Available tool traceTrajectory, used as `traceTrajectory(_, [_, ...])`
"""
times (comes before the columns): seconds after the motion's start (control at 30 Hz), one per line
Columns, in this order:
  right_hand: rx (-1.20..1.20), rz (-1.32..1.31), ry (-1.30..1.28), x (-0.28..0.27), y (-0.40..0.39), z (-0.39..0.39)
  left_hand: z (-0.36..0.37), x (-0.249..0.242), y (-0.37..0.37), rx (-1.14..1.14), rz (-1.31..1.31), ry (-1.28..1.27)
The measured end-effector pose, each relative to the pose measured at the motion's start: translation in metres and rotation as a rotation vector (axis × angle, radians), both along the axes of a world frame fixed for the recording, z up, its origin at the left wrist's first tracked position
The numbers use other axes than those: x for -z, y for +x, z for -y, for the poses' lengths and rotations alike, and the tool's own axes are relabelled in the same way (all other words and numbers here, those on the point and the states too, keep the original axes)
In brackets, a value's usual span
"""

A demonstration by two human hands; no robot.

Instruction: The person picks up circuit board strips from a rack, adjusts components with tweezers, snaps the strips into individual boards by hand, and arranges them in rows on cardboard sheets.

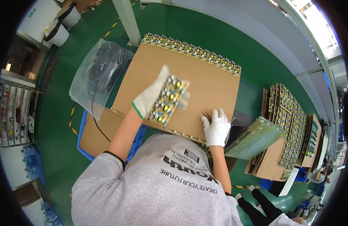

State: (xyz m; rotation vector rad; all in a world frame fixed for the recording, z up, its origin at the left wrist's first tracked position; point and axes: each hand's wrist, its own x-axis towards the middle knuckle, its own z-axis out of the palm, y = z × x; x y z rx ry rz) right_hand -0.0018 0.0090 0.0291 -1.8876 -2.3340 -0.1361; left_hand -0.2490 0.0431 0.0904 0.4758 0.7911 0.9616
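Observation:
My left hand point(153, 94), in a white knit glove with a green cuff, grips a panel of circuit boards point(167, 98). The panel carries yellow, blue and silver components and is tilted above a brown cardboard sheet point(151, 67); my fingers behind it are blurred. On the sheet's near right part rests my right hand point(216, 129), also gloved, with thumb and fingers apart. Beside its thumb are thin dark marks or slivers point(206, 115), too small to identify. Along the sheet's far edge runs a row of similar circuit boards point(192, 51).
A clear plastic bag point(102, 69) with dark contents lies to the left, above a blue crate point(82, 132). At right stand a greenish ribbed panel point(255, 138) and cardboard sheets filled with circuit boards point(290, 124). Another person's legs point(262, 209) show at lower right.

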Motion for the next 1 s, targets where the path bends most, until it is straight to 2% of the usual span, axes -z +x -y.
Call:
traceTrajectory(0.1, [-0.184, -0.702, 0.162, -0.024, -0.021, -0.005, 0.02, 0.006, 0.013, 0.172, -0.068, -0.077])
traceTrajectory(0.13, [-0.189, -0.696, 0.169, -0.035, -0.028, -0.007, 0.022, 0.029, 0.017, 0.209, -0.483, 0.428])
traceTrajectory(0.17, [-0.272, -0.82, -0.071, -0.047, -0.036, -0.008, 0.02, 0.049, 0.019, 0.228, -0.897, 0.935])
traceTrajectory(0.2, [-0.354, -0.936, -0.319, -0.056, -0.042, -0.01, 0.017, 0.035, 0.023, 0.219, -0.898, 0.937])
traceTrajectory(0.27, [-0.311, -0.842, -0.396, -0.067, -0.049, -0.013, 0.011, 0.002, 0.03, 0.682, -1.227, 0.816])
traceTrajectory(0.3, [-0.261, -0.75, -0.468, -0.071, -0.053, -0.016, 0.008, 0.004, 0.027, 0.673, -1.235, 0.812])
traceTrajectory(0.37, [-0.226, -0.656, -0.539, -0.07, -0.059, -0.021, 0.002, 0.024, 0.021, 0.617, -1.07, 0.809])
traceTrajectory(0.47, [-0.044, -1.221, -0.755, -0.045, -0.068, -0.019, -0.002, 0.066, 0.005, 0.538, -0.823, 0.785])
traceTrajectory(0.5, [-0.054, -1.224, -0.764, -0.042, -0.073, -0.021, -0.001, 0.076, -0.003, 0.51, -0.742, 0.776])
traceTrajectory(0.57, [0.067, -1.461, -0.671, -0.039, -0.084, -0.026, 0.006, 0.071, -0.022, 0.469, -0.672, 0.757])
traceTrajectory(0.6, [0.128, -1.575, -0.618, -0.038, -0.091, -0.031, 0.012, 0.065, -0.034, 0.354, -0.249, 0.37])
traceTrajectory(0.67, [0.136, -1.54, -0.562, -0.033, -0.107, -0.043, 0.014, 0.051, -0.053, 0.09, 0.588, -0.381])
traceTrajectory(0.7, [0.165, -1.502, -0.502, -0.03, -0.115, -0.048, 0.015, 0.053, -0.058, 0.09, 0.583, -0.375])
traceTrajectory(0.73, [0.195, -1.462, -0.444, -0.026, -0.123, -0.053, 0.017, 0.058, -0.06, 0.073, 0.549, -0.239])
traceTrajectory(0.8, [0.25, -1.523, -0.523, -0.014, -0.14, -0.062, 0.019, 0.066, -0.066, 0.032, 0.48, 0.032])
traceTrajectory(0.87, [0.375, -1.637, -0.685, -0.008, -0.156, -0.07, 0.018, 0.069, -0.076, -0.02, 0.497, 0.011])
traceTrajectory(0.9, [0.37, -1.631, -0.686, -0.005, -0.162, -0.073, 0.017, 0.071, -0.082, -0.064, 0.512, -0.02])
traceTrajectory(1.0, [0.544, -1.772, -0.957, -0.003, -0.177, -0.086, 0.012, 0.077, -0.105, -0.184, 0.57, -0.066])
